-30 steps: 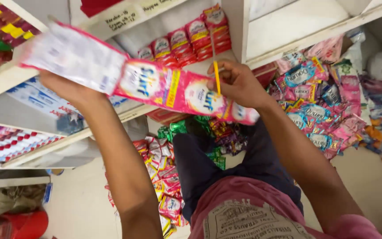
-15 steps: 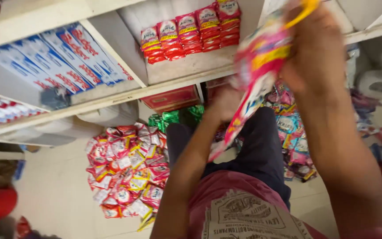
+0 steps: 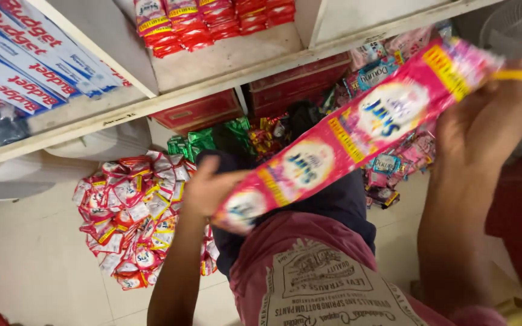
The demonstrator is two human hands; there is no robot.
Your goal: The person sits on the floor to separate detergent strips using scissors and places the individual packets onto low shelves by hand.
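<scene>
Your left hand (image 3: pixel 203 190) and right hand (image 3: pixel 484 130) each grip the pink sachet strip (image 3: pixel 345 136); pull harder and its seams could tear.

I hold a long pink strip of joined sachets (image 3: pixel 345 142) slanting between my left hand (image 3: pixel 209 190) and right hand (image 3: pixel 484 124). A heap of red-and-white sachets (image 3: pixel 131 211) lies on the floor (green foil packets (image 3: pixel 197 140) just behind it). Red stacked packs (image 3: pixel 212 18) fill the shelf above; blue-and-white flat boxes (image 3: pixel 25 57) lie further left. Pink and blue pouches (image 3: pixel 388 163) crowd the right.
</scene>
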